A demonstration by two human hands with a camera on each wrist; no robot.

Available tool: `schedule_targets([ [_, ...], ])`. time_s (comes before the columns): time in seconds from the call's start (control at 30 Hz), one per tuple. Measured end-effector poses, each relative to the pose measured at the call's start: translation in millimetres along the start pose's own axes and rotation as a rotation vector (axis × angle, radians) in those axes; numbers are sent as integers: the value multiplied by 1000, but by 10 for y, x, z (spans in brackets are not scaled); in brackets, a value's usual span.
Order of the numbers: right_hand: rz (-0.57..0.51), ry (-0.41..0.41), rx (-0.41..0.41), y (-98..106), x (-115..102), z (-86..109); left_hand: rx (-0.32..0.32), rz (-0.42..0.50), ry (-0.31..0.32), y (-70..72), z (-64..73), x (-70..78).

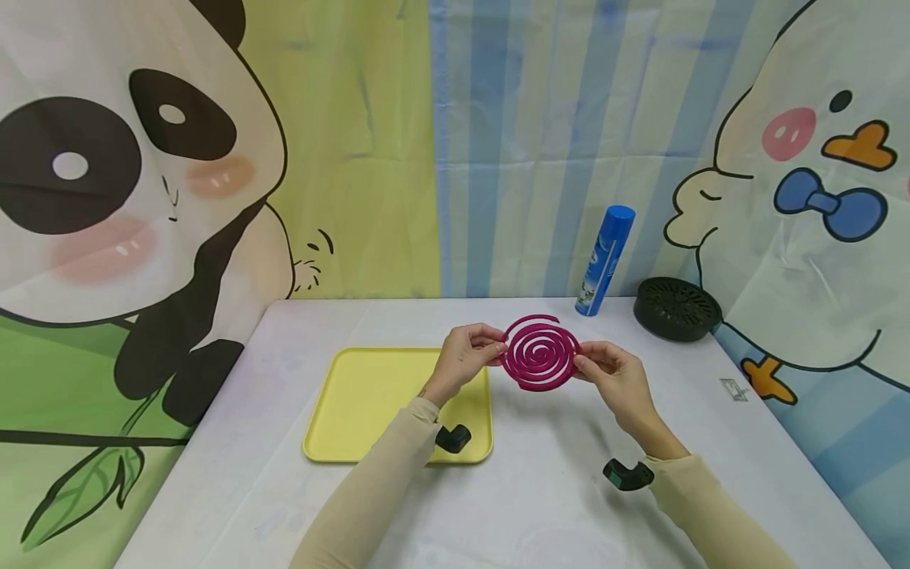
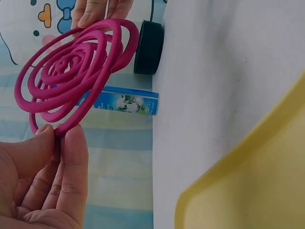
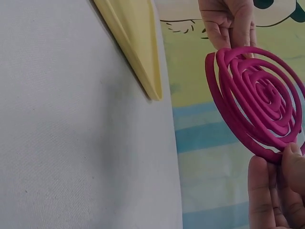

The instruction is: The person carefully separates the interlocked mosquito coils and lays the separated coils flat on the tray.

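Held up above the table in the head view is a magenta mosquito coil [image 1: 540, 356], its flat spiral facing the camera. My left hand [image 1: 467, 359] pinches its left edge between thumb and fingers, and my right hand [image 1: 620, 385] pinches the right edge. The left wrist view shows the coil [image 2: 102, 76] with its rings spread slightly apart. On the coil [image 3: 228, 112] in the right wrist view, an outer strand stands off from the other rings. Whether it is one coil or two nested together, I cannot tell.
A yellow tray [image 1: 384, 403] lies on the white table [image 1: 540, 506], partly under my left forearm. At the back right stand a blue spray can [image 1: 604, 261] and a round black holder [image 1: 678, 310] with a slotted top. Printed cloth hangs behind.
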State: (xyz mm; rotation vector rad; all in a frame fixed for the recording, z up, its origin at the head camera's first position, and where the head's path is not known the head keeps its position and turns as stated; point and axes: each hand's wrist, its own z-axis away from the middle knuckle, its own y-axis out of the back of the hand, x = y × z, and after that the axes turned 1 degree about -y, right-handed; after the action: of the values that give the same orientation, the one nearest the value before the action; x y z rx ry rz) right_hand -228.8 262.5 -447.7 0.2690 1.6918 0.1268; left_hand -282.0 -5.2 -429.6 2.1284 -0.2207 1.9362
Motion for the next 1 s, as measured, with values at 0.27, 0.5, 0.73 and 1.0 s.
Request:
schedule_targets([
  [0.27, -19, -10, -3, 3, -21, 9, 13, -12, -26, -5, 6, -5],
  [0.5, -11, -44, -12, 2, -68, 6, 19, -12, -60, -4, 9, -17],
  [0.73, -8, -75, -30, 5, -88, 1, 31, -20, -78, -8, 15, -25],
  [1.0, -4, -30, -46, 6, -34, -2, 30, 8, -42, 2, 8, -37],
])
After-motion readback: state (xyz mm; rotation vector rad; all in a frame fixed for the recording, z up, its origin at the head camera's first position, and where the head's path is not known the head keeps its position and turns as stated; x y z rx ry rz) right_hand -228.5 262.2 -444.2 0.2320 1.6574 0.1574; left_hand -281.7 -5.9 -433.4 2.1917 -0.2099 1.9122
